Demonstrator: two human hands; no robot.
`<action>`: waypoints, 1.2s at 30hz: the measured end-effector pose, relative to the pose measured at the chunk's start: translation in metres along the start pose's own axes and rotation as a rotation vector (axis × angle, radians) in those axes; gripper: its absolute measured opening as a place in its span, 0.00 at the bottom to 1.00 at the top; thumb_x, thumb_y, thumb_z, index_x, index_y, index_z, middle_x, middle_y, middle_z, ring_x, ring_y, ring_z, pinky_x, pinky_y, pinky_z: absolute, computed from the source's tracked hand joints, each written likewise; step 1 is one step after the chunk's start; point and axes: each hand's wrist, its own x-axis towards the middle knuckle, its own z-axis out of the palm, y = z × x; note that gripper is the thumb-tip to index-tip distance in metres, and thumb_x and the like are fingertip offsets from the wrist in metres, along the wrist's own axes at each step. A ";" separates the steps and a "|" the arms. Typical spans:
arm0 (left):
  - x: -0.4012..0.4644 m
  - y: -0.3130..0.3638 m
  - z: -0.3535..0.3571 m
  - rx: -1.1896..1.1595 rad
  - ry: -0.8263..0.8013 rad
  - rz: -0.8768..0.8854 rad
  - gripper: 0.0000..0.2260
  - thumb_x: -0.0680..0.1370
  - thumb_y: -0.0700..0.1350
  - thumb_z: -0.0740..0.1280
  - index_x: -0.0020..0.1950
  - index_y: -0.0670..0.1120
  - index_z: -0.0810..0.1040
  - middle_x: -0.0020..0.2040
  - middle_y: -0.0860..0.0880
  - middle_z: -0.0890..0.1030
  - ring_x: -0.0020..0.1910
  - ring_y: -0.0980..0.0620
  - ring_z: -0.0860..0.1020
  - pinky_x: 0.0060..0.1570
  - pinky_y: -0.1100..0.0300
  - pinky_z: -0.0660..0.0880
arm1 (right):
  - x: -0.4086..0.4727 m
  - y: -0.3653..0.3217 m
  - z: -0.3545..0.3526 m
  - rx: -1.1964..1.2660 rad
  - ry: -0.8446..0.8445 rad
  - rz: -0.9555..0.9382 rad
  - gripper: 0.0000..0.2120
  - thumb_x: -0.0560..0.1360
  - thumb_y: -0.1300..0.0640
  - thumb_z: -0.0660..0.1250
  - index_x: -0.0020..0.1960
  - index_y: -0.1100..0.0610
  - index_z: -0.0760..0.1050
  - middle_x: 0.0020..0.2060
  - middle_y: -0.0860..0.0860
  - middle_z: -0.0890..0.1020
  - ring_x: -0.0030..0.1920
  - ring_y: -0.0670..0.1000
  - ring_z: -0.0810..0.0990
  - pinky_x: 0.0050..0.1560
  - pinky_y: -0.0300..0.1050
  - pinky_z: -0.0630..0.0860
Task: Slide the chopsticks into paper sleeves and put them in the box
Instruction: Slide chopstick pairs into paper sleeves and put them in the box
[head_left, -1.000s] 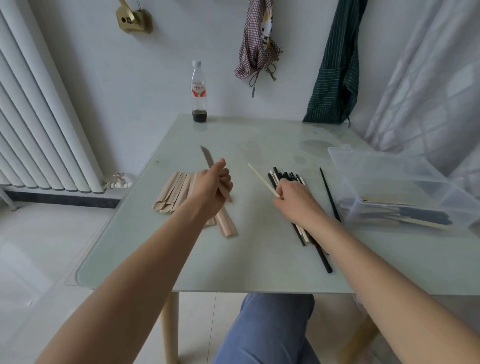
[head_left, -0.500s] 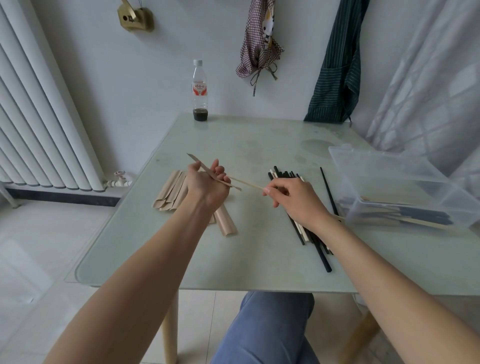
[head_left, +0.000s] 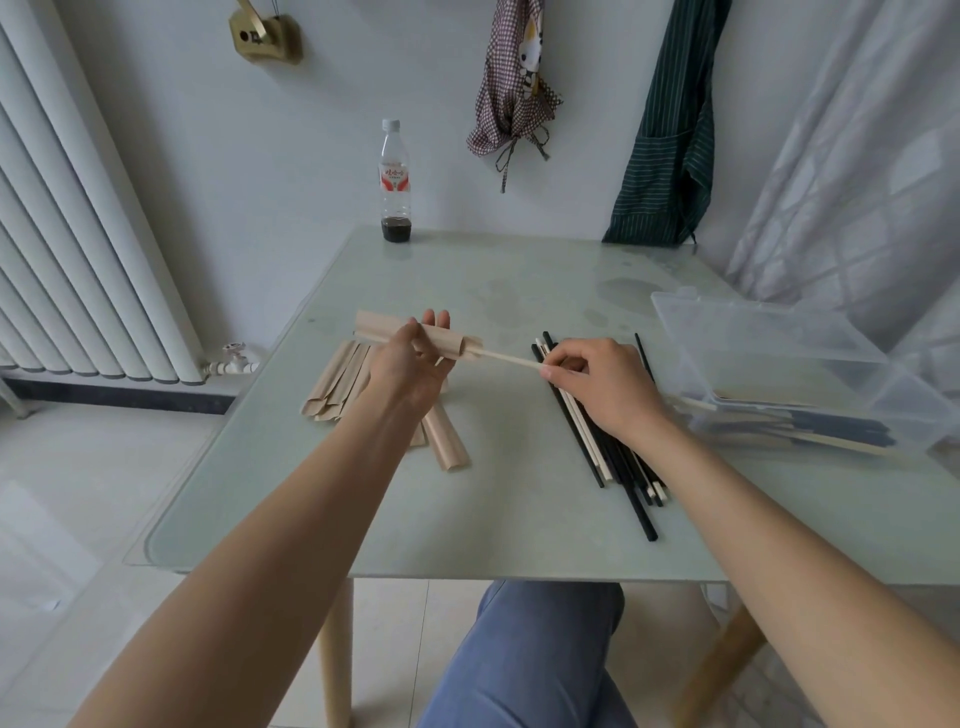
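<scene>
Above glass tabletop (head_left: 519, 519): pale chopstick (head_left: 511, 358) pinched in right hand (head_left: 597, 384) fingertips, long axis running leftward, tip entered in paper sleeve (head_left: 415, 338) gripped by left hand (head_left: 410, 364), fingers curled; clear box (head_left: 779, 364) rightward.

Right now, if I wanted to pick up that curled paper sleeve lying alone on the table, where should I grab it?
Probably pinch the curled paper sleeve across its near end, coming from above. That end points toward the person and lies bare on the table, while its far end runs under the left hand. Its curled-up long edges should give fingers something to squeeze; pinch gently, since thin paper likely creases.
</scene>
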 end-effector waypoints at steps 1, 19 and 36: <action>0.000 0.001 0.000 -0.017 -0.002 -0.005 0.08 0.82 0.38 0.56 0.61 0.42 0.67 0.47 0.47 0.79 0.42 0.50 0.80 0.53 0.47 0.74 | 0.001 -0.001 0.000 -0.015 0.007 0.001 0.03 0.73 0.53 0.69 0.43 0.51 0.81 0.31 0.44 0.76 0.39 0.48 0.75 0.45 0.46 0.74; -0.022 -0.001 -0.001 0.398 -0.211 0.039 0.06 0.80 0.41 0.61 0.52 0.41 0.77 0.47 0.45 0.78 0.42 0.48 0.84 0.40 0.56 0.82 | 0.006 -0.012 0.004 0.043 -0.061 -0.020 0.09 0.76 0.53 0.64 0.43 0.53 0.82 0.29 0.43 0.77 0.32 0.42 0.73 0.36 0.38 0.68; -0.029 -0.009 0.008 0.462 -0.255 0.084 0.05 0.78 0.37 0.63 0.49 0.40 0.78 0.42 0.47 0.85 0.42 0.53 0.83 0.49 0.63 0.80 | -0.002 -0.024 0.010 0.249 -0.074 0.011 0.09 0.77 0.56 0.65 0.44 0.60 0.81 0.28 0.46 0.76 0.24 0.36 0.72 0.28 0.28 0.65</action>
